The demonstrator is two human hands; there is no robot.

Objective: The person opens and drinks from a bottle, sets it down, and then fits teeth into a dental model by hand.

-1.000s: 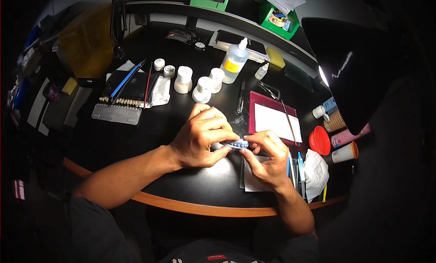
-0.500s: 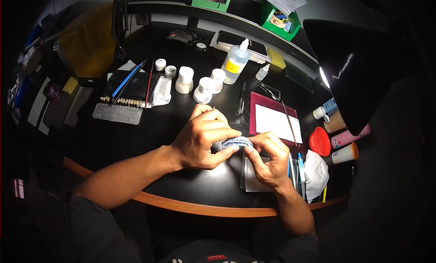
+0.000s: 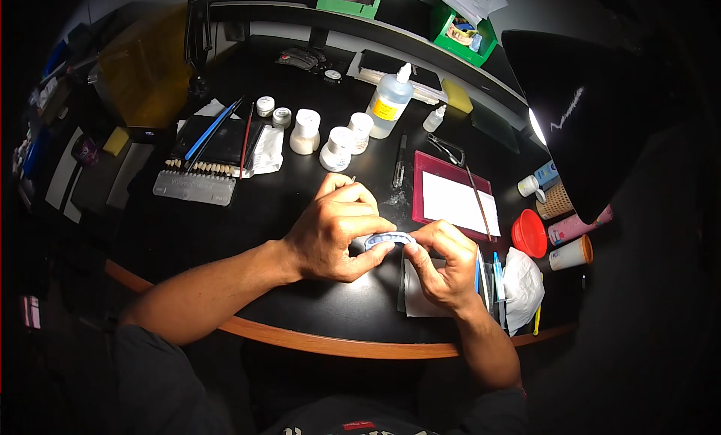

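Observation:
A small curved, pale blue dental impression [image 3: 387, 240] is held up over the near part of the desk, with dents along its inner side. My left hand [image 3: 342, 228] pinches its left end between thumb and fingertips. A thin tip of something pokes out above the curled fingers of that hand; what it is cannot be made out. At the impression's right end, my right hand [image 3: 448, 266] grips with thumb and forefinger, the other fingers curled. Below and behind the right hand lies a white paper sheet [image 3: 420, 296].
Several white jars [image 3: 338, 149] and a large bottle [image 3: 390, 103] stand beyond my hands. To the right are a magenta tray [image 3: 428, 168] with a white pad, a red bowl [image 3: 529, 234] and crumpled tissue [image 3: 522, 292]. A shade guide [image 3: 194, 187] lies left.
The dental impression has tilted between my fingers, so more of its dented inner side shows. Both hands stay in nearly the same place.

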